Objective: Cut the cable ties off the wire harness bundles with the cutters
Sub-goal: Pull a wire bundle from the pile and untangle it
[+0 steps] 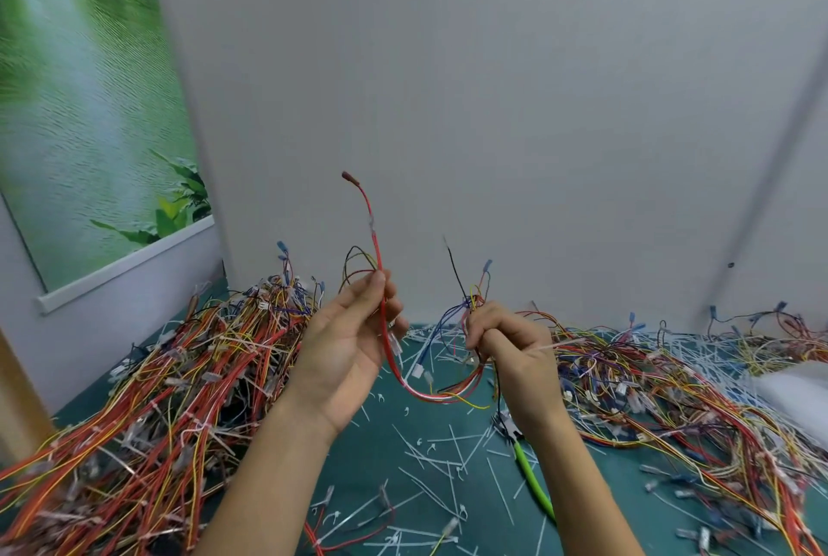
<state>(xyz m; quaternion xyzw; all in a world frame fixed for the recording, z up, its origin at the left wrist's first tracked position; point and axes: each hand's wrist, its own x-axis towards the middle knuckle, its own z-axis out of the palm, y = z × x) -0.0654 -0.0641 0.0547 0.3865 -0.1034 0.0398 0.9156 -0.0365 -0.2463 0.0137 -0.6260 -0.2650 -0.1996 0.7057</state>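
Head view: looking down at a green counter (376, 439) thick with wires. Holding one thin wire harness (380, 251) up in the air, left hand (354, 345) pinching its red wire, right hand (511, 345) clenched round the other end. Not cutting right now: green-handled cutters (531, 477) lying flat on the counter under the right wrist. Lots done already, going by the snipped white cable ties (430, 459) scattered about like little plastic sticks. Lots left too, probably: big heap on the left (157, 399) with white ties round its bundles. Looser heap on the right (672, 381). Skinny, smooth, bendy wires in red, yellow and blue.
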